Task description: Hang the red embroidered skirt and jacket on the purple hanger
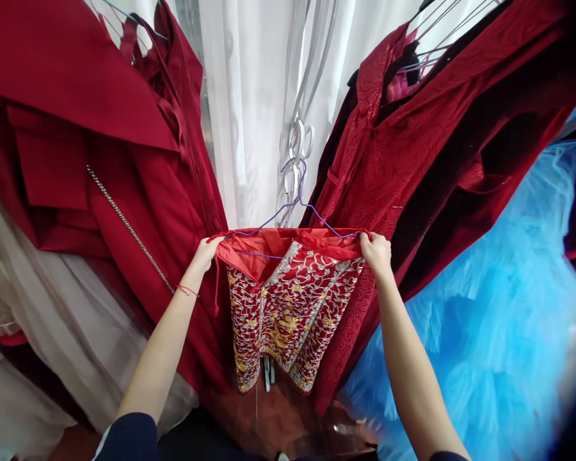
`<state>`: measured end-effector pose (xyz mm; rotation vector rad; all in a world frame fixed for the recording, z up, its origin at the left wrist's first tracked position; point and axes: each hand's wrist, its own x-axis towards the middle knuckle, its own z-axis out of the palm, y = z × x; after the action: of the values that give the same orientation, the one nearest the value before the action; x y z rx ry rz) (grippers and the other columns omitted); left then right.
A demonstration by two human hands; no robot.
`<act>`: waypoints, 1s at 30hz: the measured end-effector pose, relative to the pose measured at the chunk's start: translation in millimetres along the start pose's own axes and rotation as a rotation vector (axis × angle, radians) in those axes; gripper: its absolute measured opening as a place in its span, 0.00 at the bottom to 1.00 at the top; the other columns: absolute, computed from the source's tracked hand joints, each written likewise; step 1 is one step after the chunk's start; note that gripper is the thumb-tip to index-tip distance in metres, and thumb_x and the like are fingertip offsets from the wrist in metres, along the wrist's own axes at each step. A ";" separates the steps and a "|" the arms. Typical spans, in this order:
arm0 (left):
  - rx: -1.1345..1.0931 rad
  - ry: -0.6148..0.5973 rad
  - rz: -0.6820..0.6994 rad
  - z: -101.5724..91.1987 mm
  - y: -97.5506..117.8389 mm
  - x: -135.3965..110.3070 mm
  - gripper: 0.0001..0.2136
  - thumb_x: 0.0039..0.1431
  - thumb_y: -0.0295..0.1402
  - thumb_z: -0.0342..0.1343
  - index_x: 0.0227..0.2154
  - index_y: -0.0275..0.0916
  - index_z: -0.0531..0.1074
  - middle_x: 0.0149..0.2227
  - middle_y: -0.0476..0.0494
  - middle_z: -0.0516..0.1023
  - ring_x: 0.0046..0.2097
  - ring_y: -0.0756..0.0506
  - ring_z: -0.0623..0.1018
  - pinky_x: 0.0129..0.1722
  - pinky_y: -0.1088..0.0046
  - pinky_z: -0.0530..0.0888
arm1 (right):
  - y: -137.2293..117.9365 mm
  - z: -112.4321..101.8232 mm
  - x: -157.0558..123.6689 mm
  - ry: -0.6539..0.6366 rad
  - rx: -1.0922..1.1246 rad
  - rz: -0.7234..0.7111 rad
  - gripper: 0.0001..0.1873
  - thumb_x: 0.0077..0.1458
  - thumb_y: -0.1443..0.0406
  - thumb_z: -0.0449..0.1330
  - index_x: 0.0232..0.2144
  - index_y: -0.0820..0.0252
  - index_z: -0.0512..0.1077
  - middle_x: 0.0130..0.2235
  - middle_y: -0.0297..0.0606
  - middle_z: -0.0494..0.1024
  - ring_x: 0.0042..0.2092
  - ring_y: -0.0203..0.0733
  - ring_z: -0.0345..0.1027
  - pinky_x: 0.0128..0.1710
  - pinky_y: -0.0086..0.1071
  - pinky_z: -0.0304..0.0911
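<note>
Between my hands is a red skirt [288, 307] with silver and gold embroidery and a plain red lining at its open waist. A thin purple wire hanger [301, 198] spans the waistband, its hook by a white ring. My left hand [205, 253], with a red string on the wrist, grips the left end of the waistband. On the other side, my right hand [376, 252] has its fingers closed round the right end. A red tie dangles beside my left hand. Hidden behind the waistband are most of my fingertips.
Dark red dresses [139, 166] hang at the left, above pale fabric. More red patterned and velvet garments [422, 147] hang at the right, with a blue tulle dress [484, 320] below. Behind are a white curtain [249, 115] and a chain of white rings [297, 137].
</note>
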<state>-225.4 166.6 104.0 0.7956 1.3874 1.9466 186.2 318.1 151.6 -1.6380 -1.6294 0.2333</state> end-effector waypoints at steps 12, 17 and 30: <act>-0.018 -0.212 -0.201 -2.7 3.8 1.6 0.05 0.52 0.20 0.57 0.29 0.33 0.77 0.28 0.43 0.82 0.30 0.49 0.80 0.36 0.74 0.78 | 26.9 -12.1 16.1 -0.428 0.736 0.370 0.05 0.50 0.67 0.58 0.24 0.59 0.68 0.18 0.33 0.70 0.22 0.36 0.64 0.25 0.30 0.66; 0.127 -0.216 -0.151 14.5 -26.2 -9.2 0.05 0.48 0.26 0.61 0.30 0.31 0.78 0.31 0.39 0.82 0.35 0.44 0.81 0.42 0.65 0.77 | 36.7 13.6 -1.0 -0.357 0.681 0.310 0.09 0.48 0.63 0.59 0.19 0.58 0.66 0.17 0.32 0.67 0.22 0.37 0.60 0.25 0.31 0.61; 0.566 0.274 0.290 -36.9 -89.2 -61.7 0.13 0.56 0.43 0.50 0.29 0.39 0.72 0.29 0.44 0.77 0.33 0.45 0.74 0.36 0.71 0.69 | 71.9 39.6 -74.1 -0.435 1.008 -0.001 0.20 0.47 0.47 0.59 0.25 0.56 0.64 0.26 0.30 0.67 0.29 0.37 0.60 0.31 0.29 0.59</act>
<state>-202.5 121.2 1.3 1.0596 2.1449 1.9441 204.4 277.1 50.4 -0.8210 -1.4103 1.2497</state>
